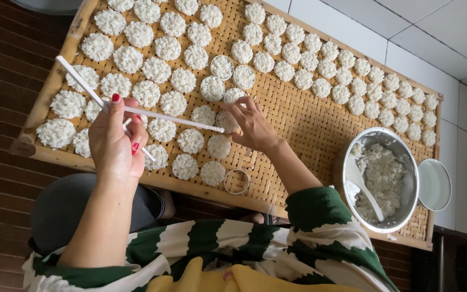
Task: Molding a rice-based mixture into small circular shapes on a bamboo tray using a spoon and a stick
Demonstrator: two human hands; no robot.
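Chopsticks (136,111) sat pinched in the left hand (115,141); the right hand (251,125) pinched a rice cake (226,122). Woven bamboo tray (298,116) lay over dark slats (1,59), white tiles (433,38) at two o'clock.

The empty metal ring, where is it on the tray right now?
In the head view the empty metal ring lies at the woven tray's near edge, just right of the nearest rice cake and left of the steel bowl.

metal bowl (404,162), white lid (434,185), tiled floor (406,32)

Woven bamboo tray (298,116), rice cakes (128,58), metal rings (237,181), steel bowl (401,157)
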